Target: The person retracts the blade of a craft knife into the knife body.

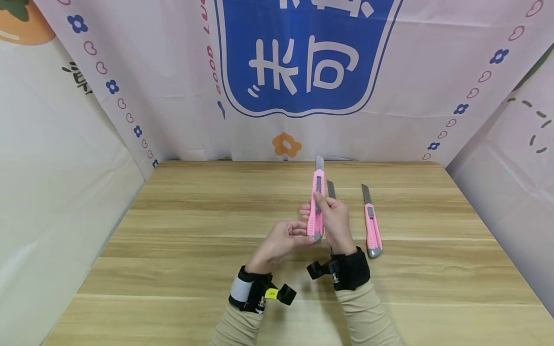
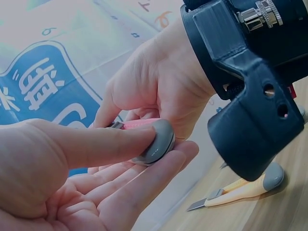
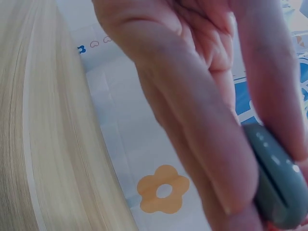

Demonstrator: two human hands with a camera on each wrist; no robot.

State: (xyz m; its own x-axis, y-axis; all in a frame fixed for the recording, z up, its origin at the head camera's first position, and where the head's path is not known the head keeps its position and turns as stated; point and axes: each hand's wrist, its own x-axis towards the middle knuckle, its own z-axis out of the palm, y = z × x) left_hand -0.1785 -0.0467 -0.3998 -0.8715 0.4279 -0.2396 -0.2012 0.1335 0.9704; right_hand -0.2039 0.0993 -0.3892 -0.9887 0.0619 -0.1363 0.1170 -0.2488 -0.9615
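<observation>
A pink utility knife [image 1: 311, 221] is held up over the table, its blade [image 1: 320, 162] out and pointing away from me. My right hand [image 1: 337, 221] grips the body, thumb on the front near the grey slider. Below it my left hand [image 1: 281, 242] pinches the grey end cap [image 2: 162, 142] between thumb and fingers; the right wrist view shows the same cap [image 3: 276, 178] close up between fingers. A second knife blade [image 1: 331, 190] shows behind my right hand, which hides most of that knife. On the right lies another pink utility knife [image 1: 373, 230], blade extended.
The wooden table [image 1: 173, 250] reaches back to a printed cloth [image 1: 182, 96] that hangs along its far edge. More cloth hangs at the left and right sides. Black straps [image 1: 352, 269] with small cameras sit on both wrists.
</observation>
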